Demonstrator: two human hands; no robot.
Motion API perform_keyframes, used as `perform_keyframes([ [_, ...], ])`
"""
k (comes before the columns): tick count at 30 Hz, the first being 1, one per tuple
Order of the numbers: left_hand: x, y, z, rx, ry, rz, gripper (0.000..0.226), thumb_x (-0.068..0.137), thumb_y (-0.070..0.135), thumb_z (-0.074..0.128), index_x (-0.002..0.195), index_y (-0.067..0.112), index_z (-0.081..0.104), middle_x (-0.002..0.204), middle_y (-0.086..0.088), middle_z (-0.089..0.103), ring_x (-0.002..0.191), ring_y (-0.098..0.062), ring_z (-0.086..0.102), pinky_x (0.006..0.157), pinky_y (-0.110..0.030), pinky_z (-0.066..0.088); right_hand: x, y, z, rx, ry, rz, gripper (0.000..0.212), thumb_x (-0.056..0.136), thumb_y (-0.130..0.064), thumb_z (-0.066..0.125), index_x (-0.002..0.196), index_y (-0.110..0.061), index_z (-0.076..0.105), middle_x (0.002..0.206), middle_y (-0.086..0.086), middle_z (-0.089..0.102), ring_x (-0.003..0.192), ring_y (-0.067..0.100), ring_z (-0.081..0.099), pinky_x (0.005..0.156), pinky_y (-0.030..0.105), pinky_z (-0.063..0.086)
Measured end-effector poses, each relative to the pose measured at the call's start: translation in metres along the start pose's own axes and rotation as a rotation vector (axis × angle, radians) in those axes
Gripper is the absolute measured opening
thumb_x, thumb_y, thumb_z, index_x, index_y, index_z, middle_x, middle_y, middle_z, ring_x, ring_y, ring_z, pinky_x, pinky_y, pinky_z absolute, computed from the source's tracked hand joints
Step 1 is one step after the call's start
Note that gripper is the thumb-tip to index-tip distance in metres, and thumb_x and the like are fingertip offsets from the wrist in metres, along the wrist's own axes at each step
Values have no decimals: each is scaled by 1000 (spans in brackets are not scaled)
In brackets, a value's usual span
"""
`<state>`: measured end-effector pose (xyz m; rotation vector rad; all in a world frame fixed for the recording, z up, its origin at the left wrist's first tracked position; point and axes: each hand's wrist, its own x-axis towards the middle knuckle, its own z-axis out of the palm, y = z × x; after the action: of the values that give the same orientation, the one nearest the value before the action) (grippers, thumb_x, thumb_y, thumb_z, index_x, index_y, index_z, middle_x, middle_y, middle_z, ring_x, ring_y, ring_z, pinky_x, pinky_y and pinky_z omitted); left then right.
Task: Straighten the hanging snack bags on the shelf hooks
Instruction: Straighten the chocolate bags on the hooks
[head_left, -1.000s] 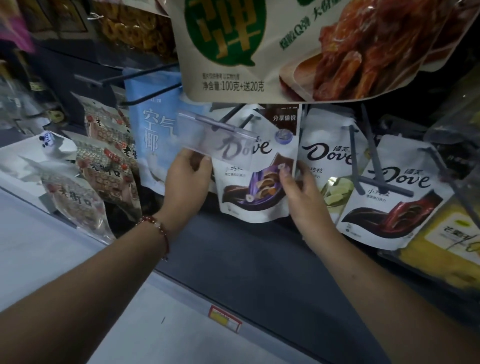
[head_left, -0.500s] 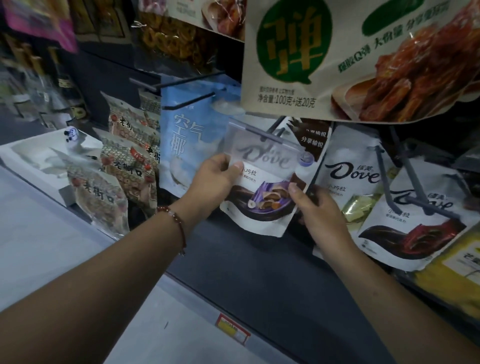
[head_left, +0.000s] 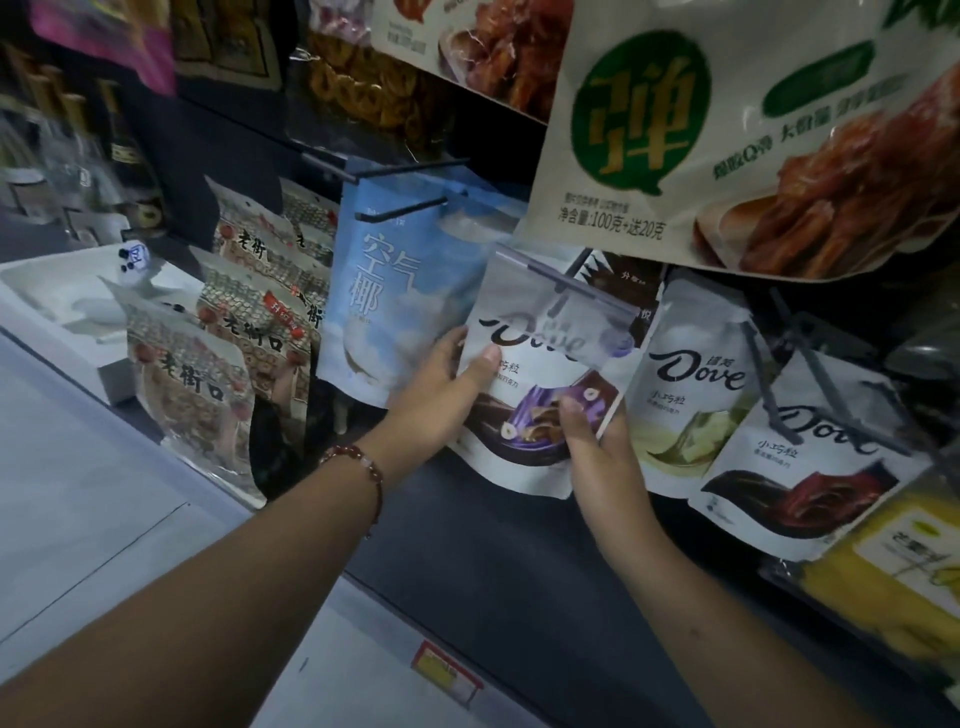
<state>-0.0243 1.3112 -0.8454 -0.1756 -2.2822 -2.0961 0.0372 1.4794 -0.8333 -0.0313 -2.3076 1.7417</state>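
Both hands hold one white Dove chocolate bag with purple artwork between them. Left hand grips the bag's left edge, thumb laid across the front just under the printed name, the other fingers behind the pouch. Right hand pinches the lower right edge, thumb on the front over the purple picture, fingers tucked behind. Hanging from a grey hook with a clear label flap lying over its top, the bag has its long axis running top to bottom but leaning: the top tips toward the right hand's side, the bottom swings toward the left wrist, and the front faces the camera.

A red bead bracelet circles the left wrist. Just beyond the left hand's fingers hangs a pale blue bag on a dark hook. Farther out past the left hand are patterned snack bags with red seals. Just beyond the right hand hangs a second Dove bag with green artwork, then a third with red artwork, and a yellow bag lower still. Above both hands hangs a large bag with a green speech bubble.
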Motion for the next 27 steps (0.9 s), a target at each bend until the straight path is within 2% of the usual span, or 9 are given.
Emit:
perform_keyframes([
  [2, -1, 8, 5, 42, 46, 50, 32, 100, 40, 52, 129, 29, 52, 112, 19, 59, 83, 27, 52, 73, 3, 37, 1, 0, 2, 26, -3, 13, 56, 95, -43, 56, 147, -32, 39, 138, -12, 57, 123, 0, 54, 104, 20, 43],
  [5, -1, 13, 12, 126, 127, 106, 32, 99, 47, 50, 129, 35, 49, 125, 13, 53, 107, 6, 48, 92, -14, 35, -1, 2, 5, 17, 6, 32, 72, 83, -62, 63, 146, -37, 39, 139, -14, 55, 125, 2, 53, 107, 27, 41],
  [7, 1, 12, 10, 153, 106, 80, 50, 94, 61, 48, 135, 34, 45, 137, 11, 49, 122, -6, 45, 104, -30, 35, -3, 5, 5, 20, -7, 41, 79, 76, -70, 63, 145, -42, 38, 139, -17, 55, 127, 3, 52, 111, 34, 40],
  [9, 2, 16, 7, 126, 66, 54, 73, 89, 70, 47, 149, 32, 32, 148, 12, 42, 132, -6, 41, 106, -25, 33, -3, 9, 3, 40, -19, 57, 78, 75, -66, 63, 145, -43, 36, 139, -17, 55, 127, 3, 52, 112, 37, 40],
  [11, 2, 20, 6, 30, 32, 46, 60, 95, 58, 49, 145, 27, 37, 130, 22, 53, 109, 16, 51, 85, 1, 34, -3, 10, 3, 48, -20, 79, 79, 75, -61, 65, 146, -42, 36, 139, -17, 55, 127, 3, 52, 113, 37, 39],
  [14, 2, 18, 14, -35, -38, 14, 32, 97, 51, 48, 120, 31, 58, 88, 28, 69, 75, 21, 60, 61, 3, 38, -2, 10, 2, 78, -7, 94, 78, 74, -53, 70, 144, -37, 40, 135, -13, 58, 122, 5, 56, 110, 37, 43],
  [19, -7, 13, 24, -45, -79, 9, 34, 95, 58, 47, 112, 34, 65, 100, 22, 73, 89, 9, 67, 69, -2, 43, -1, 9, -2, 147, 42, 96, 61, 85, -33, 72, 141, -31, 46, 129, -11, 63, 112, 3, 62, 82, 11, 49],
  [23, -16, 7, 30, -120, -48, 15, 29, 90, 56, 57, 111, 36, 62, 106, 18, 73, 97, 2, 68, 87, -21, 49, 1, 10, 0, 161, 89, 89, 55, 88, -34, 69, 139, -33, 48, 127, -11, 63, 114, 6, 62, 85, 18, 48],
  [27, -19, 0, 16, -102, -120, 38, 51, 80, 37, 78, 124, 30, 53, 116, 12, 70, 107, -3, 66, 95, -27, 52, 2, 12, -3, 140, 65, 87, 55, 83, -47, 70, 133, -33, 53, 122, -10, 67, 108, 4, 65, 88, 22, 51],
])
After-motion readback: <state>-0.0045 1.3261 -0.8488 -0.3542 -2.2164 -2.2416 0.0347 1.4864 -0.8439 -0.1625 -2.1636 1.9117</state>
